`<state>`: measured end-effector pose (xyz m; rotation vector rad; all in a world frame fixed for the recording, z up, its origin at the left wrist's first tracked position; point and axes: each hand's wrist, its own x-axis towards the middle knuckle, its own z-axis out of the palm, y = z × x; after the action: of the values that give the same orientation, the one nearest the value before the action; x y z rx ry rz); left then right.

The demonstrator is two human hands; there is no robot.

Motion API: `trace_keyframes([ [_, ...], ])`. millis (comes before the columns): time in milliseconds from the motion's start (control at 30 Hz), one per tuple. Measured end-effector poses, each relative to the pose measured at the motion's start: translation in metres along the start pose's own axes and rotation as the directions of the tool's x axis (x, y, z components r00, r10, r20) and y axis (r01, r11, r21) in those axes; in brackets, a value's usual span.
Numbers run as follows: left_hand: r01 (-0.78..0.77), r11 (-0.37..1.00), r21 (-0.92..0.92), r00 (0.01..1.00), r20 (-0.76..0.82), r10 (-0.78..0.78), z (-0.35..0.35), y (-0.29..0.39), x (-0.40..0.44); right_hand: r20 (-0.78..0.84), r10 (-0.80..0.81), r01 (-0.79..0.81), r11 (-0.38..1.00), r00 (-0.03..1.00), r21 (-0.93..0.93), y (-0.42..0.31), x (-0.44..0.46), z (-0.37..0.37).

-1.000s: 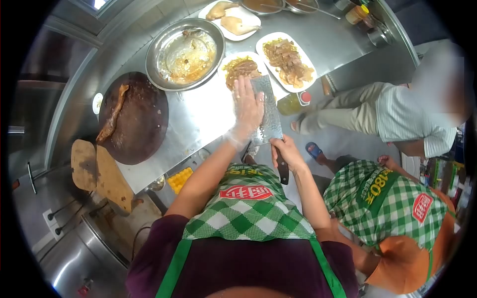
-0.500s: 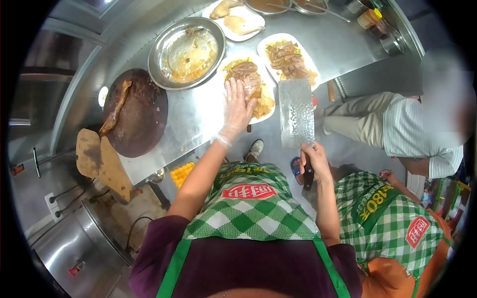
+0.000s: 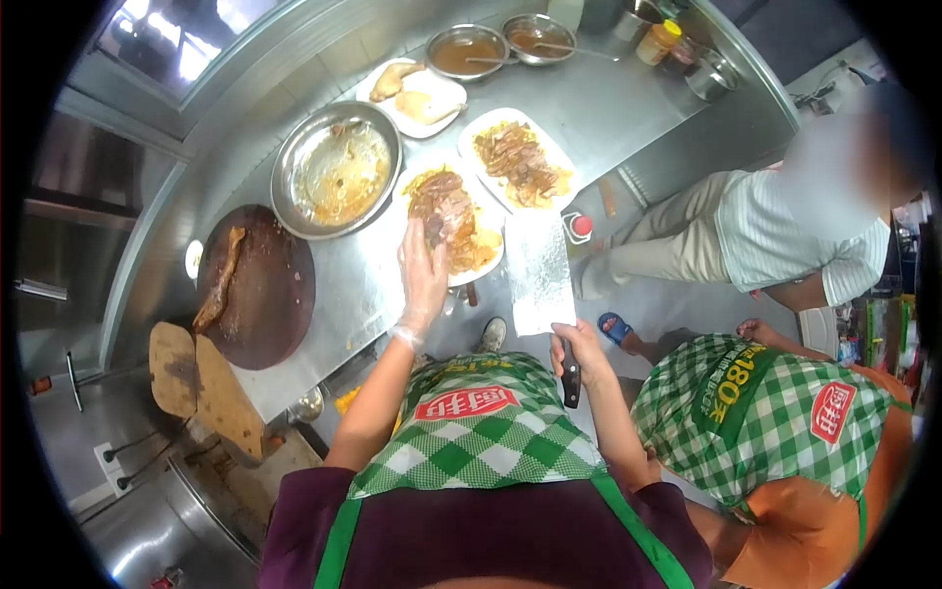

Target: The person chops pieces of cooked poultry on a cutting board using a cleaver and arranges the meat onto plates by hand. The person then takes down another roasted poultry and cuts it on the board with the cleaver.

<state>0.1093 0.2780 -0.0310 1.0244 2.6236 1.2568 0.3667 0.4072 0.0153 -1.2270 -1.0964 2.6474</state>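
My left hand [image 3: 423, 283], in a clear plastic glove, has its fingers stretched out against the left side of sliced brown meat [image 3: 440, 204]. That meat lies over yellowish food on a white oval plate [image 3: 489, 218]. In my right hand [image 3: 583, 353] is the dark handle of a cleaver [image 3: 540, 273]. Its broad, shiny blade points away from me, off the table's front edge, just right of the plate. Beyond the blade, a second white plate [image 3: 557, 159] carries more sliced meat [image 3: 515, 162]. My left fingertips are partly hidden by the meat.
Left of the plates are a steel basin [image 3: 279, 188] with oily residue and a round dark chopping board [image 3: 280, 304] bearing a long browned meat piece [image 3: 221, 285]. Behind stand a plate of pale poultry legs [image 3: 420, 106] and sauce bowls [image 3: 466, 51]. Two people are at my right.
My left hand has slid from the top of the sliced meat to its left side. The cleaver stays in my right hand. The whole view has shifted.
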Motion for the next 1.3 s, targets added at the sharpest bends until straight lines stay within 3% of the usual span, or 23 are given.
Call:
trace_keyframes([
  [133, 0.009, 0.999, -0.035, 1.0, -0.018, -0.01, 0.005, -0.005, -0.009, 0.018, -0.011, 0.011, 1.0, 1.0, 0.015, 0.009, 0.0, -0.006],
  [267, 0.069, 0.997, -0.044, 0.988, -0.138, -0.074, 0.006, -0.014, -0.021, -0.004, -0.029, 0.029, 0.999, 1.0, 0.027, 0.015, -0.006, -0.009],
  [367, 0.192, 0.943, -0.273, 0.94, -0.224, -0.256, 0.024, -0.023, -0.022, -0.014, -0.055, 0.056, 0.997, 0.998, 0.057, 0.014, -0.01, -0.007],
  [500, 0.23, 0.897, -0.377, 0.917, -0.226, -0.33, 0.054, -0.018, -0.015, -0.059, -0.091, 0.096, 0.992, 0.994, 0.086, 0.008, -0.014, -0.005],
  [667, 0.268, 0.884, -0.382, 0.915, -0.187, -0.358, 0.036, 0.002, -0.01, -0.031, -0.145, 0.147, 0.987, 0.989, 0.073, 0.001, -0.01, -0.007],
  [767, 0.181, 0.908, -0.378, 0.964, -0.115, -0.24, -0.004, 0.022, 0.018, -0.007, -0.165, 0.165, 0.986, 0.986, 0.033, 0.0, -0.005, -0.008],
  [833, -0.021, 0.942, -0.335, 0.962, -0.262, -0.072, -0.038, 0.05, 0.081, -0.011, -0.17, 0.17, 0.985, 0.985, 0.027, 0.001, -0.006, -0.005],
  [867, -0.194, 0.868, -0.457, 0.938, -0.345, 0.028, -0.074, 0.083, 0.118, 0.006, -0.171, 0.17, 0.985, 0.985, 0.038, 0.002, -0.007, -0.003],
  [900, -0.182, 0.863, -0.471, 0.909, -0.415, -0.034, -0.112, 0.127, 0.148, 0.02, -0.172, 0.17, 0.984, 0.985, 0.047, 0.0, -0.006, -0.001],
  [933, -0.414, 0.757, -0.506, 0.827, -0.557, 0.079, -0.139, 0.141, 0.183, 0.031, -0.172, 0.171, 0.984, 0.985, 0.054, -0.002, -0.005, -0.001],
  [967, -0.489, 0.736, -0.468, 0.744, -0.664, 0.073, -0.177, 0.18, 0.195, 0.031, -0.179, 0.177, 0.982, 0.983, 0.064, -0.003, -0.003, -0.001],
  [1033, -0.662, 0.687, -0.3, 0.618, -0.737, 0.274, -0.209, 0.183, 0.228, 0.027, -0.174, 0.171, 0.981, 0.984, 0.09, 0.004, 0.001, -0.005],
  [1133, -0.424, 0.798, -0.429, 0.835, -0.527, 0.16, -0.16, 0.193, 0.18, -0.052, -0.177, 0.183, 0.973, 0.983, 0.142, 0.014, 0.0, -0.01],
  [1167, -0.438, 0.794, -0.421, 0.878, -0.391, 0.277, -0.126, 0.169, 0.172, -0.066, -0.191, 0.199, 0.967, 0.979, 0.161, 0.012, 0.002, -0.01],
  [1200, -0.142, 0.741, -0.656, 0.988, -0.044, 0.15, -0.11, 0.18, 0.137, -0.107, -0.178, 0.191, 0.973, 0.978, 0.132, 0.012, 0.0, -0.011],
  [1233, -0.038, 0.82, -0.57, 0.97, 0.176, 0.167, -0.075, 0.155, 0.125, -0.122, -0.204, 0.218, 0.969, 0.971, 0.115, 0.008, -0.004, -0.009],
  [1267, -0.315, 0.881, -0.352, 0.794, 0.411, 0.448, -0.045, 0.128, 0.123, -0.084, -0.208, 0.217, 0.97, 0.974, 0.113, 0.012, -0.001, -0.017],
  [1300, -0.194, 0.943, -0.271, 0.755, 0.573, 0.32, -0.031, 0.138, 0.098, -0.055, -0.207, 0.212, 0.971, 0.977, 0.113, 0.015, 0.002, -0.024],
])
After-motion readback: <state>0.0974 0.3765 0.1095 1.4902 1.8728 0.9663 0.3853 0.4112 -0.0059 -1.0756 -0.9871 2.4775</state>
